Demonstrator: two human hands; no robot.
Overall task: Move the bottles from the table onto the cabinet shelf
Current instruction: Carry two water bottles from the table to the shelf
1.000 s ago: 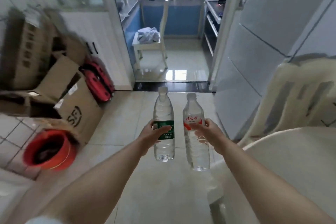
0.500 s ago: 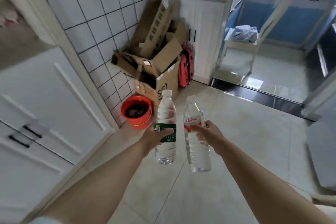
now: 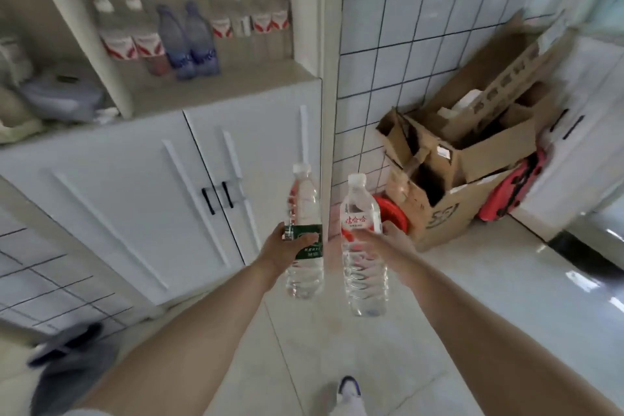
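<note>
In the head view, the person is turning left: a moment ago the tiled wall, the brown cardboard boxes [image 3: 472,159] and the round red plastic bucket [image 3: 393,213] were filling the middle of the picture, and now the white cabinet [image 3: 141,179] with its two closed doors is coming square in front, with the open cabinet shelf [image 3: 219,84] showing above them. The boxes and bucket are sliding off to the right. The left hand [image 3: 287,248] is holding its fingers wrapped round the clear plastic water bottle with the green label [image 3: 304,233], just as before, and the right hand [image 3: 388,243] is gripping the clear plastic water bottle with the red label [image 3: 359,240] at its waist. Both bottles are being carried upright, side by side, near each other, low in front of the doors and well below the shelf. A row of red-labelled and blue-tinted bottles [image 3: 189,34] is already standing at the back of that shelf, blurred. Judging from this, the carry is nearly over; lifting both bottles up to the free front of the shelf looks to be what is left
</note>
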